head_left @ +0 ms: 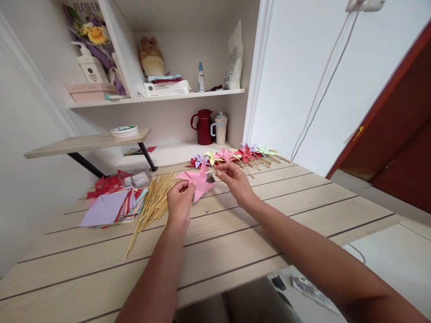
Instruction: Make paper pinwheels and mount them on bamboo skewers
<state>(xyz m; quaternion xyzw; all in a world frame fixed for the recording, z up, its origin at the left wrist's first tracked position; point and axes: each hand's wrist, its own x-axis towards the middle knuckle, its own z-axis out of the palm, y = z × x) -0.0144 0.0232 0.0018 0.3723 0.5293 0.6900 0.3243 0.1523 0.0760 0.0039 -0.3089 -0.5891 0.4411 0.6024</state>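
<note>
A pink paper pinwheel is pinched between the thumb and fingers of my left hand, held above the table. Just to its right, my right hand is closed in a pinch; whatever sits between those fingertips is too small to make out. Partly hidden behind the pinwheel is a small container with dark little pieces in it. A tiny round metal piece lies on the tabletop below. Bamboo sticks form a loose pile beside my left hand.
Stacked coloured paper squares lie at the left of the slatted table. Along the back edge rest several pinwheels on sticks. A small raised shelf stands back left. Behind are a red jug and a cup.
</note>
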